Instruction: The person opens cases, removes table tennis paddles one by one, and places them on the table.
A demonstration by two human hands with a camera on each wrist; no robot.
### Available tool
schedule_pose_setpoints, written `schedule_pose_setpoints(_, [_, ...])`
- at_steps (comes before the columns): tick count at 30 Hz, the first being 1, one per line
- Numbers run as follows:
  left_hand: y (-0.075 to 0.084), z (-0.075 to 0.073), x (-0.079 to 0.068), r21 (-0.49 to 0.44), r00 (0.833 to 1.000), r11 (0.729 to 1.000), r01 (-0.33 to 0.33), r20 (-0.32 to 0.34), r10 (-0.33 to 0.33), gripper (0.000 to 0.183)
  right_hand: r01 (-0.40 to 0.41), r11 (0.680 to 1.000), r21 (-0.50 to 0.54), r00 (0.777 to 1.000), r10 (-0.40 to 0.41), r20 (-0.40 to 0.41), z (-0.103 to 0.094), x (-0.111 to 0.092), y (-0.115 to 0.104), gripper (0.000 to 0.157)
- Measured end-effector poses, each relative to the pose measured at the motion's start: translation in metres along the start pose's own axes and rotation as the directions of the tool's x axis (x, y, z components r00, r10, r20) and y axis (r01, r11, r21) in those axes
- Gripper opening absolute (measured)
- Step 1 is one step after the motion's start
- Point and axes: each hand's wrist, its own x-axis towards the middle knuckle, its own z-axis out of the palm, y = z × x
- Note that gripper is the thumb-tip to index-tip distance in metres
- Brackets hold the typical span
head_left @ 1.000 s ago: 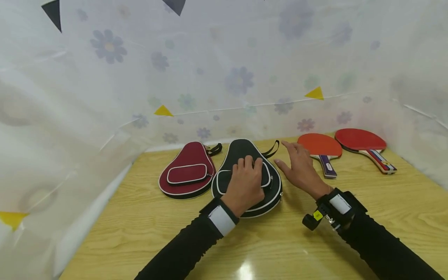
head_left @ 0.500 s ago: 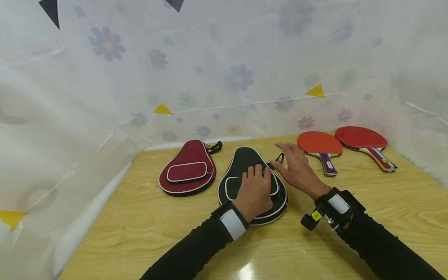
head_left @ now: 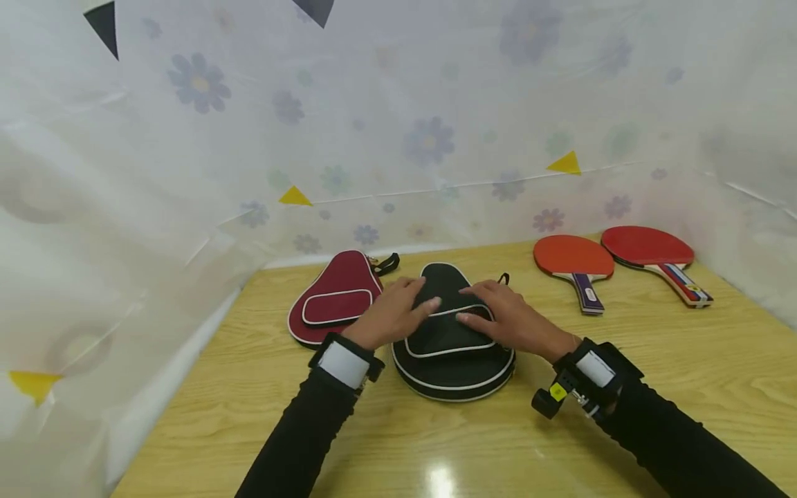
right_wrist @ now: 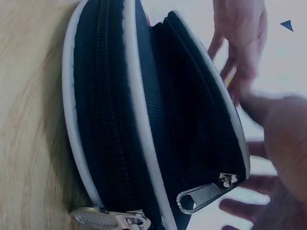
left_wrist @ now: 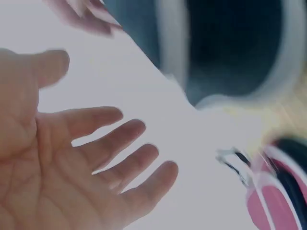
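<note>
Between the left hand (head_left: pixel 389 315), empty and spread wide, and the loosely spread right hand (head_left: pixel 513 321) lay the black paddle case (head_left: pixel 454 373), long axis running forward beyond their fingertips; the right was nearer its front pocket (head_left: pixel 445 337).

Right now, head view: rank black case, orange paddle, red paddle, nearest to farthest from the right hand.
1. Black case: partly behind the right hand.
2. Orange paddle: off to the right.
3. Red paddle: farthest right.
</note>
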Motion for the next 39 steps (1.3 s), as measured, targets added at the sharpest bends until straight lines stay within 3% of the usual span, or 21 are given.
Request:
schedule_pose_setpoints(3, [-0.029,0.002,0.0,0.023,0.992,0.995,0.098,-0.078,-0.096,0.056,0.044,0.999,0.008,0.994,-0.044,0.097,0.005,-0.001,-0.001,0.06])
schedule_pose_setpoints(5, [-0.044,0.008,-0.001,0.061,0.979,0.979,0.193,-0.072,-0.189,0.055,0.053,0.998,0.023,0.986,-0.056,0.156,0.008,-0.002,-0.001,0.069])
schedule_pose_setpoints(8, [-0.061,0.019,-0.003,0.106,0.947,0.941,0.32,-0.033,-0.319,0.059,0.064,0.997,0.03,0.975,-0.069,0.21,0.009,-0.002,-0.002,0.081])
schedule_pose_setpoints(12, [-0.071,0.029,-0.003,0.131,0.915,0.906,0.402,-0.033,-0.401,0.057,0.074,0.997,0.016,0.972,-0.075,0.221,0.007,-0.001,-0.001,0.085])
schedule_pose_setpoints(16, [-0.072,0.029,0.001,0.122,0.909,0.9,0.417,-0.053,-0.414,0.053,0.069,0.998,0.011,0.976,-0.07,0.205,0.007,-0.001,0.0,0.084])
schedule_pose_setpoints(39, [-0.096,0.018,-0.004,0.119,0.894,0.889,0.441,0.027,-0.447,0.056,0.059,0.998,0.011,0.982,-0.06,0.177,0.01,-0.004,0.001,0.082])
